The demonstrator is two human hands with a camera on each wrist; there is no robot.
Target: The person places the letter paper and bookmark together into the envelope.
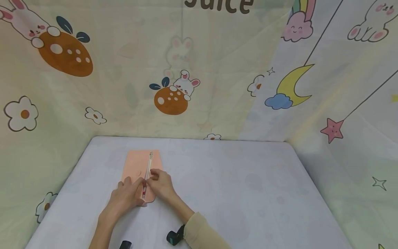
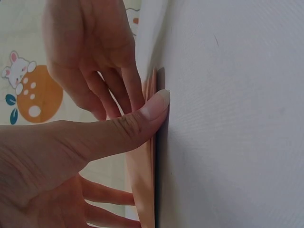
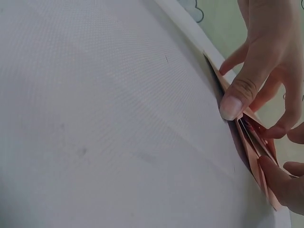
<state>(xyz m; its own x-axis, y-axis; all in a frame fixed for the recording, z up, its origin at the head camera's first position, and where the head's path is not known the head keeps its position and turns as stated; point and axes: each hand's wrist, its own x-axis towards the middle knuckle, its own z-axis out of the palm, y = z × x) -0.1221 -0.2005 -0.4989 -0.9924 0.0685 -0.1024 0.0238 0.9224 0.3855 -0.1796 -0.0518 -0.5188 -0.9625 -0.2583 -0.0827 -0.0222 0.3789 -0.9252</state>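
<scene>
A flat peach paper envelope (image 1: 135, 160) lies on the left part of the table, with a gap running lengthwise between its panels. A pale printed strip (image 1: 150, 162) with some red near its lower end shows in that gap. My left hand (image 1: 123, 196) grips the envelope's near left side, its thumb (image 2: 154, 108) over the edge and its fingers spread on the paper. From the right, my right hand (image 1: 163, 185) pinches the panel edge beside the gap. In the right wrist view the envelope (image 3: 256, 166) bulges apart, with darker contents partly hidden inside.
The white table (image 1: 242, 186) stretches to the right of the envelope. Printed cloth (image 1: 124, 93) hangs behind and along both sides. Dark wrist cameras sit low in the head view, one at the right cuff (image 1: 175, 236) and one near the left forearm (image 1: 125, 245).
</scene>
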